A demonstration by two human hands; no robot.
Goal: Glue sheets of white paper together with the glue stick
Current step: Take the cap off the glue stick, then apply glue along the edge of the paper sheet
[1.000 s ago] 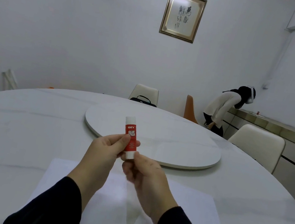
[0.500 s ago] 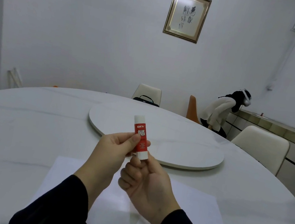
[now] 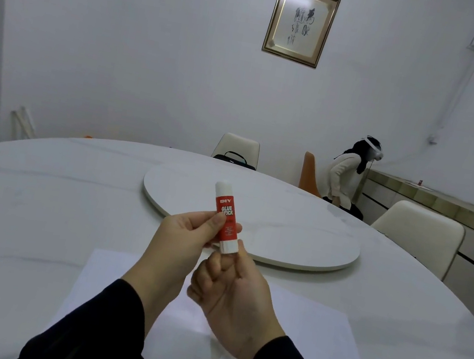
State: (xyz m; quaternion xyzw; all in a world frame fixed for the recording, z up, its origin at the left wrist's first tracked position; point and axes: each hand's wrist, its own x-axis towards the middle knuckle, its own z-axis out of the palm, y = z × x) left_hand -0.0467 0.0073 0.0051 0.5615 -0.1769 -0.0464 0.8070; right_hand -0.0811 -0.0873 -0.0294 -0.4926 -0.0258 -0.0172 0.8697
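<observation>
Spanning the whole foreground, the round white table carries sheets of white paper at its near edge. Above them, the left hand pinches the upright glue stick mid-body while the right hand pinches its white base.

View: you have a single wide-angle camera, worn on your head.
Position: it sits above your own forearms at the near edge of the round white worktop.
Facing: forward and slightly down, across the worktop toward the far wall with its framed picture.
Nearness: your left hand and right hand fill the lower centre, close to the lens; the chairs lie well beyond.
Distortion: straight edges bow toward the frame's sides.
Shared area: none, as only one view exists.
</observation>
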